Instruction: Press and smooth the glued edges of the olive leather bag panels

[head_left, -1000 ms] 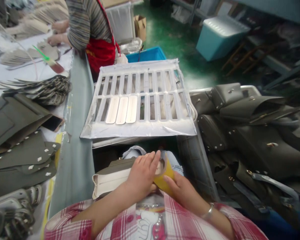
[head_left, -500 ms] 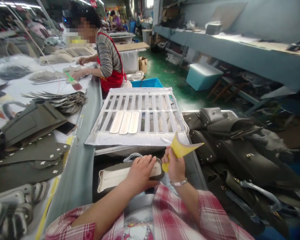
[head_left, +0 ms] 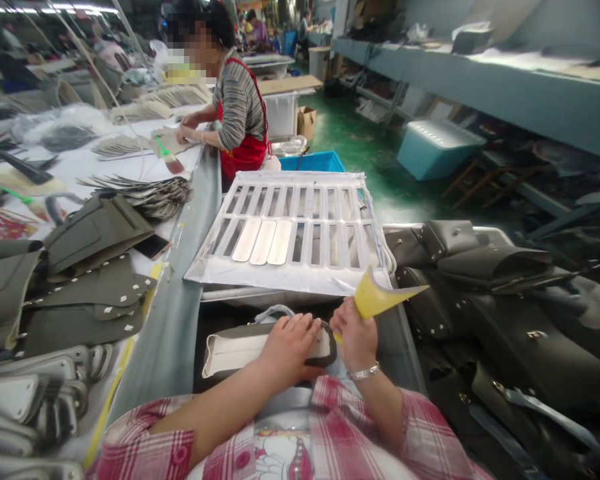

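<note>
Across a dark grey-green bag (head_left: 327, 335) in front of me lies my left hand (head_left: 291, 347). Its fingers rest over the top and the thumb is on the near side, so it grips the bag across its width. A cream panel (head_left: 230, 353) with a lengthwise seam faces up on the bag, partly hidden by the hand. My right hand (head_left: 356, 335) is closed around a yellow tool (head_left: 380, 299) with a flared end and a concave edge, held upright beside the bag's right end. What the tool's lower end touches is hard to make out.
Ahead stands a white slotted rack (head_left: 285, 275) bearing three cream strips (head_left: 263, 241). Dark bags (head_left: 500, 307) pile up on the right. The left table (head_left: 175, 313) carries bag pieces (head_left: 75, 327) and grey handles (head_left: 55, 387). A co-worker in a red apron (head_left: 245, 152) works beyond.
The view has swung slightly left, so everything sits further right. Both hands keep nearly the same pose on the bag and the yellow tool.
</note>
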`<state>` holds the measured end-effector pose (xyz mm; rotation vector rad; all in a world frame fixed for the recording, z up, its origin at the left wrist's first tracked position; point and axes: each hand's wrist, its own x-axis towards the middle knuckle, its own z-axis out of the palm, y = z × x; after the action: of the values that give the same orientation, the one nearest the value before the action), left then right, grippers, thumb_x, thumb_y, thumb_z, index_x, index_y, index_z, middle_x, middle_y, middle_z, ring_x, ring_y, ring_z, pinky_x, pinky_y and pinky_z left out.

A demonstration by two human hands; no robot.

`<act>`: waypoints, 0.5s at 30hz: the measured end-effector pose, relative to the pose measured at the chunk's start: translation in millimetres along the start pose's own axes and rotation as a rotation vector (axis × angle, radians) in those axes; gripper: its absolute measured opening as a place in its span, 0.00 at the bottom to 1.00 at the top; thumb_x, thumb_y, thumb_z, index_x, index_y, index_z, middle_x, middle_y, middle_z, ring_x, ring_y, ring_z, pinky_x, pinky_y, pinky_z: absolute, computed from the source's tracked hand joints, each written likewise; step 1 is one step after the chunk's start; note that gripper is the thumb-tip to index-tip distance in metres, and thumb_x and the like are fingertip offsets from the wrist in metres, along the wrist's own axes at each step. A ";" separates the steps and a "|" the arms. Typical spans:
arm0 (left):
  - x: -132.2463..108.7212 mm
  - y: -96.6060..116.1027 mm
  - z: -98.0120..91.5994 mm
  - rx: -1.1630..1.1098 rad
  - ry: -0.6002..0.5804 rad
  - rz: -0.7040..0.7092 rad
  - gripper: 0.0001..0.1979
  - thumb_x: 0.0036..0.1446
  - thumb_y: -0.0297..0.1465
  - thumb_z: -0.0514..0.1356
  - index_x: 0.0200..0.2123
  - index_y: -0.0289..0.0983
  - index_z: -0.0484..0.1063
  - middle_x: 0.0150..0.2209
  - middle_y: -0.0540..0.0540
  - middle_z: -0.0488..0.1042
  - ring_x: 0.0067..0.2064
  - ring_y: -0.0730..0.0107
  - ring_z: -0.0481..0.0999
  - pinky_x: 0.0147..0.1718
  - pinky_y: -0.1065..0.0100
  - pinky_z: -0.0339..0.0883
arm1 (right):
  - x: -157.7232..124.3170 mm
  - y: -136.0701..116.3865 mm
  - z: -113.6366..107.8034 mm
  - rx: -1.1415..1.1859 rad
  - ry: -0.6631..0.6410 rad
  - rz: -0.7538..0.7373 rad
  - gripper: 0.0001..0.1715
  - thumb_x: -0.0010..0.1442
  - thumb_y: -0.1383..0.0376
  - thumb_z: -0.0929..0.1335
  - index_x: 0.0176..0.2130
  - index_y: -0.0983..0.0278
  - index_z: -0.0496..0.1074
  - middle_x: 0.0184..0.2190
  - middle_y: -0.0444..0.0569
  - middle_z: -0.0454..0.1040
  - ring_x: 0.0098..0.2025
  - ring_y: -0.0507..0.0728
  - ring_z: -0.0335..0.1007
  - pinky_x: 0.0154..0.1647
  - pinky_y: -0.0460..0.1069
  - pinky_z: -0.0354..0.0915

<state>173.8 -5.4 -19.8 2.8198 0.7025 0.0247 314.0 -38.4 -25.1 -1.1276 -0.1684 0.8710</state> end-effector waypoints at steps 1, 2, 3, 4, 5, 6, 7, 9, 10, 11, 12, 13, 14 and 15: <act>0.0 0.1 -0.1 -0.007 -0.001 -0.004 0.44 0.46 0.51 0.62 0.60 0.33 0.55 0.60 0.37 0.59 0.59 0.52 0.59 0.55 0.53 0.52 | 2.1 0.3 1.1 0.010 -0.009 0.000 0.20 0.51 0.53 0.70 0.31 0.62 0.58 0.16 0.34 0.48 0.16 0.45 0.43 0.15 0.43 0.47; 0.0 0.1 0.0 -0.015 -0.002 -0.010 0.44 0.46 0.52 0.62 0.60 0.34 0.55 0.60 0.37 0.59 0.59 0.52 0.59 0.55 0.53 0.52 | 3.1 1.9 1.7 0.004 -0.022 -0.004 0.20 0.51 0.53 0.70 0.31 0.61 0.58 0.16 0.34 0.49 0.16 0.46 0.43 0.15 0.43 0.48; 0.0 0.1 0.2 -0.024 -0.003 -0.013 0.44 0.46 0.52 0.62 0.60 0.34 0.55 0.59 0.37 0.59 0.59 0.52 0.59 0.55 0.54 0.52 | 3.0 4.6 1.6 -0.020 -0.037 -0.014 0.19 0.52 0.53 0.69 0.31 0.61 0.58 0.16 0.34 0.49 0.17 0.46 0.44 0.16 0.43 0.49; 0.0 0.0 0.5 -0.031 -0.005 -0.014 0.43 0.46 0.52 0.61 0.60 0.34 0.54 0.59 0.37 0.59 0.59 0.52 0.58 0.55 0.54 0.52 | 1.8 7.7 1.2 -0.067 -0.054 -0.032 0.18 0.54 0.53 0.68 0.31 0.61 0.58 0.16 0.34 0.50 0.17 0.47 0.45 0.17 0.44 0.51; 0.0 0.0 0.6 -0.035 -0.007 -0.013 0.43 0.47 0.52 0.61 0.60 0.34 0.54 0.59 0.37 0.60 0.59 0.52 0.58 0.55 0.54 0.52 | -0.1 10.8 0.5 -0.142 -0.069 -0.061 0.17 0.55 0.53 0.67 0.32 0.61 0.59 0.16 0.35 0.51 0.17 0.47 0.47 0.18 0.45 0.52; 0.0 0.1 0.7 -0.033 -0.008 -0.011 0.43 0.48 0.52 0.60 0.60 0.33 0.54 0.59 0.37 0.59 0.58 0.52 0.58 0.55 0.54 0.52 | -2.5 13.3 -0.3 -0.250 -0.084 -0.098 0.15 0.57 0.53 0.65 0.33 0.61 0.59 0.17 0.36 0.53 0.18 0.48 0.50 0.20 0.46 0.54; 0.0 0.4 0.7 -0.023 -0.010 -0.006 0.42 0.48 0.52 0.60 0.60 0.33 0.54 0.59 0.36 0.59 0.58 0.51 0.58 0.55 0.53 0.52 | -5.2 14.9 -0.9 -0.382 -0.105 -0.143 0.14 0.58 0.53 0.64 0.34 0.61 0.61 0.18 0.38 0.57 0.20 0.50 0.53 0.22 0.47 0.56; -0.2 1.7 0.4 0.017 -0.015 0.016 0.39 0.52 0.50 0.58 0.59 0.32 0.56 0.59 0.35 0.59 0.58 0.50 0.58 0.55 0.52 0.52 | -9.8 14.8 -1.3 -0.632 -0.165 -0.219 0.13 0.57 0.54 0.64 0.37 0.61 0.63 0.24 0.42 0.64 0.25 0.52 0.59 0.29 0.49 0.60; -0.4 2.7 0.4 0.044 -0.016 0.028 0.36 0.53 0.48 0.58 0.59 0.32 0.57 0.59 0.35 0.59 0.58 0.49 0.58 0.54 0.51 0.52 | -10.9 13.2 -1.1 -0.692 -0.200 -0.226 0.13 0.55 0.55 0.66 0.37 0.61 0.64 0.27 0.44 0.66 0.27 0.53 0.61 0.32 0.49 0.60; -0.7 3.6 0.7 0.068 -0.018 0.038 0.35 0.55 0.47 0.57 0.59 0.32 0.58 0.59 0.34 0.59 0.58 0.48 0.58 0.54 0.51 0.52 | -10.9 10.7 -0.6 -0.693 -0.232 -0.208 0.14 0.53 0.56 0.67 0.37 0.61 0.65 0.28 0.44 0.67 0.29 0.53 0.62 0.33 0.49 0.60; -1.0 4.4 1.4 0.088 -0.018 0.045 0.34 0.55 0.47 0.56 0.59 0.31 0.58 0.59 0.34 0.59 0.58 0.47 0.58 0.54 0.51 0.52 | -9.5 7.7 -0.1 -0.645 -0.257 -0.173 0.14 0.52 0.56 0.68 0.35 0.61 0.65 0.26 0.44 0.66 0.28 0.53 0.61 0.32 0.49 0.60; -1.3 4.9 2.4 0.100 -0.016 0.048 0.36 0.55 0.49 0.56 0.59 0.30 0.57 0.59 0.33 0.59 0.58 0.47 0.59 0.54 0.51 0.52 | -6.9 4.6 0.6 -0.570 -0.269 -0.132 0.13 0.53 0.55 0.67 0.32 0.61 0.64 0.23 0.42 0.64 0.25 0.52 0.59 0.29 0.48 0.59; -1.5 5.0 3.6 0.105 -0.011 0.046 0.39 0.53 0.51 0.56 0.59 0.28 0.57 0.59 0.33 0.59 0.58 0.47 0.59 0.54 0.51 0.52 | -3.2 1.6 1.4 -0.495 -0.270 -0.100 0.15 0.54 0.53 0.66 0.29 0.61 0.61 0.20 0.41 0.60 0.22 0.51 0.56 0.25 0.48 0.57; -1.7 5.0 4.8 0.106 -0.004 0.042 0.42 0.51 0.53 0.57 0.59 0.27 0.56 0.59 0.33 0.59 0.58 0.48 0.59 0.54 0.52 0.52 | 1.2 -0.8 2.3 -0.417 -0.264 -0.078 0.18 0.56 0.51 0.64 0.26 0.61 0.58 0.18 0.39 0.56 0.20 0.50 0.53 0.22 0.47 0.55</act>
<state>175.0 -11.5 -23.3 2.9346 0.6618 -0.0108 314.0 -36.1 -23.8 -1.3768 -0.6313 0.9381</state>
